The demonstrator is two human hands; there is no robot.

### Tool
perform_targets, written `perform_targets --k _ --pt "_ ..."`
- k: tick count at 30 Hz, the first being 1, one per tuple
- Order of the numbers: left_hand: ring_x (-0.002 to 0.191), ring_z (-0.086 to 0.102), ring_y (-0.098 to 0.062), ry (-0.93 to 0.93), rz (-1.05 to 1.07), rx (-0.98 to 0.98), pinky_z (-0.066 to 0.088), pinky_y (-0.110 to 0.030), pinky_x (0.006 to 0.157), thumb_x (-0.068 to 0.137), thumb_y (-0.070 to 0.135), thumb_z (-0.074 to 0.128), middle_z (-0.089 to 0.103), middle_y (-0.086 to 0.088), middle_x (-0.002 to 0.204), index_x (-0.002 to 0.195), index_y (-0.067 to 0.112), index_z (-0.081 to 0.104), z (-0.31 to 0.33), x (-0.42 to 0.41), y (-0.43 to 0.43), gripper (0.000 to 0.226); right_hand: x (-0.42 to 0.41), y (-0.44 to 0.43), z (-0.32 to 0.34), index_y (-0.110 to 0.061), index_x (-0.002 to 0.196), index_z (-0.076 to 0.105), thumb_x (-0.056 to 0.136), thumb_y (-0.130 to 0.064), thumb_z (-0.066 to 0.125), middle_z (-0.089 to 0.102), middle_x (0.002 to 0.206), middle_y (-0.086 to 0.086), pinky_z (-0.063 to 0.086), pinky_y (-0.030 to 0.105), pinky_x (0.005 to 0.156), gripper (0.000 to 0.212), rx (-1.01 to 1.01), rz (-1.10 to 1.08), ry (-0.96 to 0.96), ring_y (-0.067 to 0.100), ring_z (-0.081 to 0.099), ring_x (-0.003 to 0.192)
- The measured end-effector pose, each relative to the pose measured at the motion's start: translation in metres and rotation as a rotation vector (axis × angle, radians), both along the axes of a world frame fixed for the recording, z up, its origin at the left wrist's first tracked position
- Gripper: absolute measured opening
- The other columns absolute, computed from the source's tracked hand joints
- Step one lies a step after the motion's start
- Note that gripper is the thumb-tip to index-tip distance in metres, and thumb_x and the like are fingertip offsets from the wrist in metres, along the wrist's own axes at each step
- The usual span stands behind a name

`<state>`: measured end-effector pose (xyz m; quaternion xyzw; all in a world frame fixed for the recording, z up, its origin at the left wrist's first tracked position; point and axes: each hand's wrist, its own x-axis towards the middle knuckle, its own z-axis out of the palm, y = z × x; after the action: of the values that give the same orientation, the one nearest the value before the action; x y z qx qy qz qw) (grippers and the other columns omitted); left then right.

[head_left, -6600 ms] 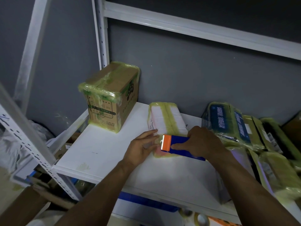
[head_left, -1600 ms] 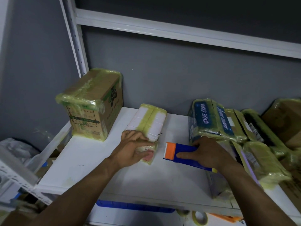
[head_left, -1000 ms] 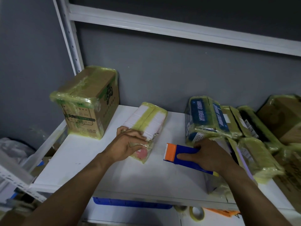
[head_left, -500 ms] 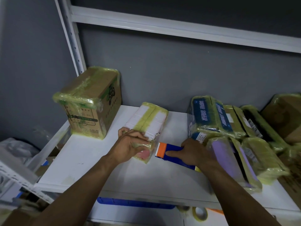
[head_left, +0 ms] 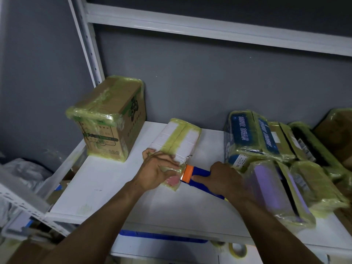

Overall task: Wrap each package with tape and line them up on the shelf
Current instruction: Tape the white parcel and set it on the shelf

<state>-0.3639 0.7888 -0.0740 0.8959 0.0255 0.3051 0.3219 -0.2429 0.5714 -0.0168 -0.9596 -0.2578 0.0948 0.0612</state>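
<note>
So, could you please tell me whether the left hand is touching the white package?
Touching. The head view shows the left hand gripping the near, taped end of the white package, with no gap between them.

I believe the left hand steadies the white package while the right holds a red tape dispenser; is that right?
No: the head view shows the tape dispenser is blue with an orange head. The right hand holds it; the left hand steadies the white package.
</note>
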Motion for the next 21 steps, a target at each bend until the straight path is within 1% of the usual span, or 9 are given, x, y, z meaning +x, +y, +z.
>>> perform_targets --k 3,5,8,12,14,15,17,19,21 --pt "0.108 0.058 0.011 0.001 0.010 -0.004 0.019 -0.033 0.101 0.071 0.039 0.089 0.066 0.037 0.094 0.090 0.038 0.081 0.001 0.001 -0.001 0.021 -0.006 0.003 -0.003 -0.020 0.097 0.052 0.078 -0.087 0.054 0.062 0.099 0.003 0.049 0.032 0.072 0.070 -0.044 0.036 -0.145 0.021 0.064 0.092" --pt "0.108 0.057 0.009 0.010 0.004 -0.010 0.020 -0.035 0.099 0.071 0.045 0.088 0.066 0.037 0.097 0.093 0.040 0.079 0.003 0.000 0.000 0.024 -0.008 0.004 -0.007 -0.018 0.104 0.057 0.080 -0.086 0.052 0.065 0.107 0.004 0.053 0.034 0.077 0.072 -0.025 0.031 -0.173 0.023 0.066 0.097" --pt "0.114 0.054 0.010 0.040 0.024 0.032 0.017 -0.035 0.104 0.066 0.065 0.080 0.062 0.037 0.109 0.099 0.043 0.075 0.008 -0.005 -0.003 0.039 -0.006 0.000 -0.010 -0.020 0.097 0.051 0.082 -0.086 0.049 0.065 0.102 0.003 0.056 0.035 0.078 0.068 -0.002 -0.006 -0.157 0.022 0.065 0.090" --pt "0.126 0.053 0.003 -0.027 0.123 0.143 0.017 -0.049 0.114 0.064 0.083 0.074 0.064 0.028 0.116 0.102 0.040 0.073 0.005 -0.012 -0.018 0.058 0.002 -0.015 -0.014 -0.019 0.088 0.050 0.082 -0.089 0.044 0.061 0.087 -0.001 0.053 0.033 0.069 0.070 0.071 -0.088 -0.115 0.018 0.061 0.076" --pt "0.148 0.034 -0.015 0.002 0.226 0.210 0.006 -0.057 0.120 0.064 0.092 0.064 0.052 0.018 0.144 0.125 0.041 0.065 0.003 -0.010 -0.029 0.080 0.006 -0.025 -0.017 -0.018 0.081 0.052 0.082 -0.089 0.044 0.063 0.080 -0.002 0.058 0.035 0.069 0.071 0.154 -0.126 -0.063 0.016 0.064 0.071" --pt "0.156 0.015 -0.026 0.063 0.307 0.226 -0.005 -0.061 0.120 0.064 0.097 0.056 0.035 0.010 0.160 0.142 0.042 0.052 0.005 -0.008 -0.034 0.096 0.007 -0.029 -0.018 -0.019 0.079 0.052 0.082 -0.088 0.045 0.063 0.077 -0.002 0.059 0.035 0.069 0.069 0.184 -0.141 -0.043 0.015 0.064 0.067" --pt "0.155 -0.015 -0.037 0.198 0.450 0.227 -0.015 -0.066 0.112 0.065 0.100 0.046 0.001 0.001 0.171 0.158 0.042 0.024 0.008 -0.003 -0.040 0.112 0.007 -0.035 -0.020 -0.020 0.078 0.054 0.082 -0.088 0.045 0.063 0.073 -0.003 0.056 0.032 0.066 0.068 0.209 -0.169 -0.007 0.013 0.064 0.065" --pt "0.153 -0.019 -0.039 0.325 0.485 0.207 0.000 -0.077 0.113 0.071 0.087 0.050 -0.002 -0.001 0.171 0.157 0.043 0.025 0.009 0.003 -0.042 0.100 0.006 -0.039 -0.024 -0.020 0.078 0.057 0.081 -0.088 0.047 0.065 0.073 -0.003 0.055 0.030 0.064 0.069 0.250 -0.199 0.031 0.014 0.065 0.065" --pt "0.154 -0.005 -0.037 0.398 0.474 0.181 0.015 -0.075 0.114 0.072 0.075 0.056 0.014 0.002 0.169 0.152 0.043 0.036 0.010 0.005 -0.040 0.089 0.005 -0.042 -0.026 -0.019 0.078 0.058 0.078 -0.090 0.047 0.066 0.072 -0.003 0.055 0.030 0.062 0.071 0.309 -0.226 0.066 0.014 0.067 0.064"
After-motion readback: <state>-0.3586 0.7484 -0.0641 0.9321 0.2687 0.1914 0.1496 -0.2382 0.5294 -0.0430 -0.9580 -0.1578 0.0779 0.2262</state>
